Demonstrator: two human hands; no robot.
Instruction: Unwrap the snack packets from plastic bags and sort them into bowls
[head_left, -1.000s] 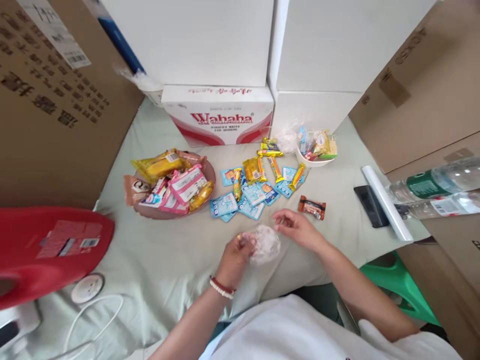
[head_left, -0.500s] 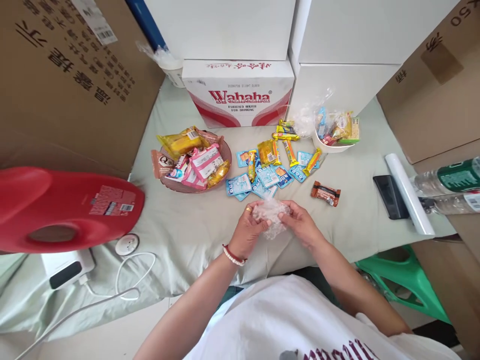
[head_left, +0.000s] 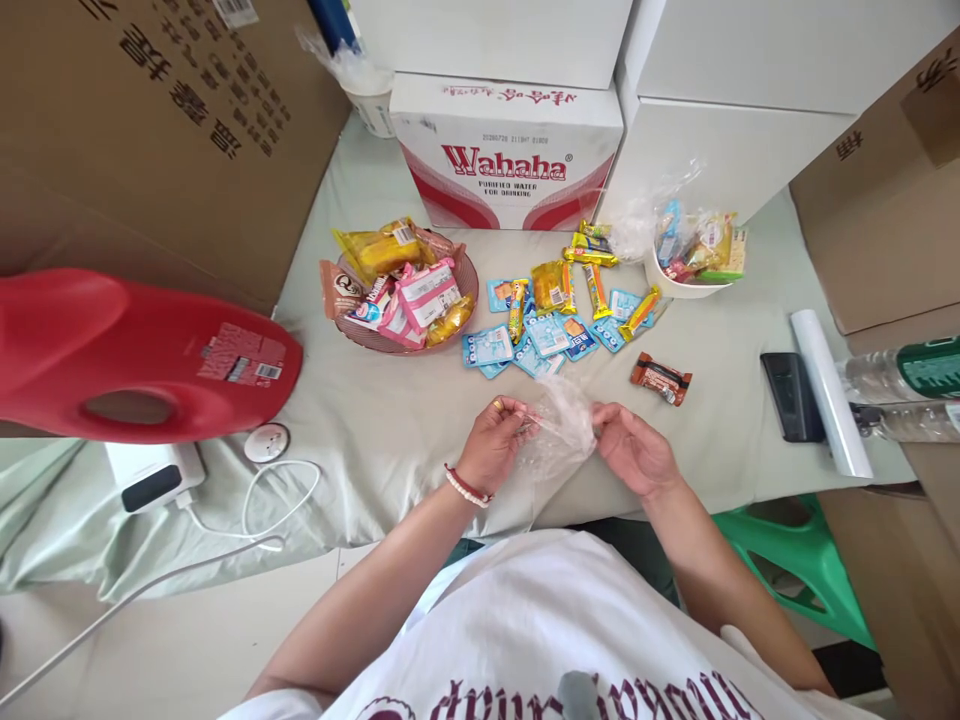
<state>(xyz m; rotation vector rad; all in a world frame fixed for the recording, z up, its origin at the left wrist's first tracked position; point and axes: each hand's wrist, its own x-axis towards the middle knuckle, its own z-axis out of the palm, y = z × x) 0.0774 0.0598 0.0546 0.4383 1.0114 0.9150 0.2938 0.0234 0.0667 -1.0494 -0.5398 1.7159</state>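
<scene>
A thin clear plastic bag point(head_left: 559, 432) stretches between my two hands, above the near part of the cloth-covered table. My left hand point(head_left: 496, 440) pinches its left side between thumb and fingers. At the bag's right edge my right hand point(head_left: 634, 445) grips the film with its fingertips. Just beyond the bag lie several blue snack packets point(head_left: 487, 346) and yellow snack bars point(head_left: 598, 292). A brown wrapped snack point(head_left: 661, 378) rests to the right, apart from my right hand. Farther left, a pink glass bowl point(head_left: 367, 335) holds several wrapped snacks.
A white tub point(head_left: 686, 285) of snacks stands at the back right, a Wahaha box point(head_left: 510, 160) behind. On the left are a red jug point(head_left: 165, 350) and a white power bank point(head_left: 154, 475) with cable. A phone point(head_left: 791, 397), white roll point(head_left: 831, 395) and bottles lie right.
My hands have moved apart, and the crumpled plastic has spread into an open sheet of bag between them. The view has shifted slightly; the snacks stay where they were.
</scene>
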